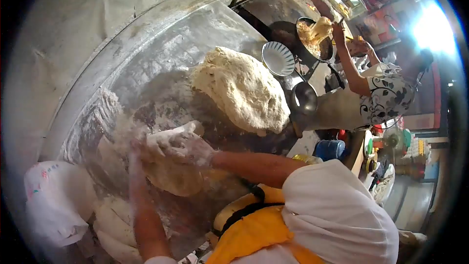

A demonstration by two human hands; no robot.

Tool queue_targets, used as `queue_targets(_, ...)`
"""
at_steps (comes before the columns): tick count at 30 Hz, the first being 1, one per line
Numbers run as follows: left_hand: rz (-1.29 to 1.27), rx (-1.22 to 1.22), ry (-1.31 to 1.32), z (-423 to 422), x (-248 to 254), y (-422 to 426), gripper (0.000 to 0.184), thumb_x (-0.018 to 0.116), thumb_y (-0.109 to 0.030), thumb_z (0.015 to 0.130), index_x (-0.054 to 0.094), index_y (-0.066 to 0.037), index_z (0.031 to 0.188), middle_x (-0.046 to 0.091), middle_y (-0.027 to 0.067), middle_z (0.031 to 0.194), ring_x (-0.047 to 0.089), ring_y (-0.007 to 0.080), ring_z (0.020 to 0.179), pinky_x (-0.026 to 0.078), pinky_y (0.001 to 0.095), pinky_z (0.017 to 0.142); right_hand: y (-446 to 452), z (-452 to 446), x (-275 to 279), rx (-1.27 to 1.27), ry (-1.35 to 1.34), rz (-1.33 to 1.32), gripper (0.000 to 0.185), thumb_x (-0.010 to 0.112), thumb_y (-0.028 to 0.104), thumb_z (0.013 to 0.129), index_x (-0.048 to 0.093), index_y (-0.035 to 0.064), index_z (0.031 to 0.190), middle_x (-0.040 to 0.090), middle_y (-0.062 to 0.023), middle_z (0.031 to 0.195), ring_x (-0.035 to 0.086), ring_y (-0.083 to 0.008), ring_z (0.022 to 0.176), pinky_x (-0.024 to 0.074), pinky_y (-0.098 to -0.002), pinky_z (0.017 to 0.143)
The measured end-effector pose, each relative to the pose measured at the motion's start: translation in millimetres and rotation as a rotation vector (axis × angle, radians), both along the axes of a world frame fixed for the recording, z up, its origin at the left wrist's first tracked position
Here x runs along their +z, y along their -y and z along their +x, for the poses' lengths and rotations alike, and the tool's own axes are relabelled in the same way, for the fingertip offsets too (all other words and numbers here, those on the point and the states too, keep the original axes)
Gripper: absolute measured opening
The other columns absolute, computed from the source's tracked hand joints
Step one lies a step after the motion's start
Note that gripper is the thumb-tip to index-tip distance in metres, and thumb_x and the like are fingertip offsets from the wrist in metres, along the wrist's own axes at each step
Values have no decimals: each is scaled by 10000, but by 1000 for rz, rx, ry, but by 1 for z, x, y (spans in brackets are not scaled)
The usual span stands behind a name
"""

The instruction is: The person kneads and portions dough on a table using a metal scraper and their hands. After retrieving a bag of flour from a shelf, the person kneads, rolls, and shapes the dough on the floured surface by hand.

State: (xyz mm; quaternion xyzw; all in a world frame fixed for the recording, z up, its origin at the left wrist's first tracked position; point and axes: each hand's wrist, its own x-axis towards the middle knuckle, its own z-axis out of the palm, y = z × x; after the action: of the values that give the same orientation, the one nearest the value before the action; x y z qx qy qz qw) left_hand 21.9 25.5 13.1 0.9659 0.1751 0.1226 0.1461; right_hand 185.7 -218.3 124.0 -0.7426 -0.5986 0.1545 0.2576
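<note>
My right hand (188, 146), coated white with flour, reaches in from the right with its fingers bent into a piece of dough (178, 178) on the floured worktop. Close beside it is my left hand (138, 139), also floury and smeared by motion, so its fingers do not show clearly. It touches or nearly touches the same dough, among loose flour (100, 112). Just beyond my hands lies a much larger, lumpy mass of dough (244, 90).
A striped bowl (278, 58) and a dark pan (304, 98) sit past the large dough. Farther right, a co-worker (386, 90) handles food at a wok (330, 51). A white printed bag (53, 195) is at lower left; a blue container (329, 150) stands right.
</note>
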Motion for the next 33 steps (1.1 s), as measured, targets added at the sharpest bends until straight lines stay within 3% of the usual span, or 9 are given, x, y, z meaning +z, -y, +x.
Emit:
queue_targets(3,133,-147,239,-42,-22,59,566,646,-367,963,546,-111,1459,530,143,1501,456,360,1413,286,628,1163,16,-3,21,2,-103,-79,548,612,244,915,511,132,1441,558,-145,1398,540,-374,1254,431,-507,1061)
queue_targets(8,-87,151,169,-54,-10,122,542,628,-343,970,548,-104,1450,537,148,1486,468,361,1396,306,614,1152,-15,-6,-31,90,110,-82,868,775,380,717,451,145,1488,546,-173,1386,499,-380,1349,348,-578,1148)
queue_targets(10,-114,176,171,-37,-11,105,532,620,-333,973,549,-101,1447,540,150,1480,473,361,1389,315,609,1148,-32,1,-52,31,23,-36,863,791,348,683,483,146,1463,565,-166,1349,531,-387,1299,414,-639,1055)
queue_targets(17,-148,183,177,16,-13,48,500,594,-299,983,551,-91,1436,550,158,1458,491,362,1366,343,590,1132,-99,44,-118,-5,-98,164,758,808,361,655,561,106,1326,591,-168,1113,598,-394,979,526,-477,866)
queue_targets(20,-149,152,120,24,-4,34,487,583,-284,987,553,-86,1431,554,162,1449,498,362,1355,356,581,1126,-114,52,-80,-69,-139,-9,629,829,406,687,578,115,1184,600,-187,1113,624,-406,1011,519,-497,872)
queue_targets(21,-152,148,80,21,-1,30,482,579,-279,989,553,-85,1429,556,163,1446,501,362,1352,360,579,1124,-111,48,-52,-119,-229,-214,699,826,449,712,559,126,1271,583,-198,1222,593,-410,1150,493,-520,938)
queue_targets(24,-148,134,-27,-5,8,25,469,568,-264,993,554,-81,1424,560,166,1437,508,362,1342,372,570,1117,-59,5,-26,-70,86,52,785,817,489,741,519,124,1368,530,-205,1343,518,-414,1271,440,-560,1018)
queue_targets(27,-79,116,-13,-45,11,55,457,557,-250,997,555,-76,1419,564,170,1428,516,362,1331,384,562,1111,0,-11,27,194,-46,-110,878,768,533,819,437,43,1468,476,-200,1438,458,-394,1326,353,-553,1121)
queue_targets(33,-92,230,115,-68,1,120,433,535,-220,1005,557,-67,1410,573,176,1409,531,363,1311,409,545,1098,-6,-41,-35,99,-118,-295,747,707,331,819,462,122,1493,484,-141,1480,414,-402,1411,302,-527,1205)
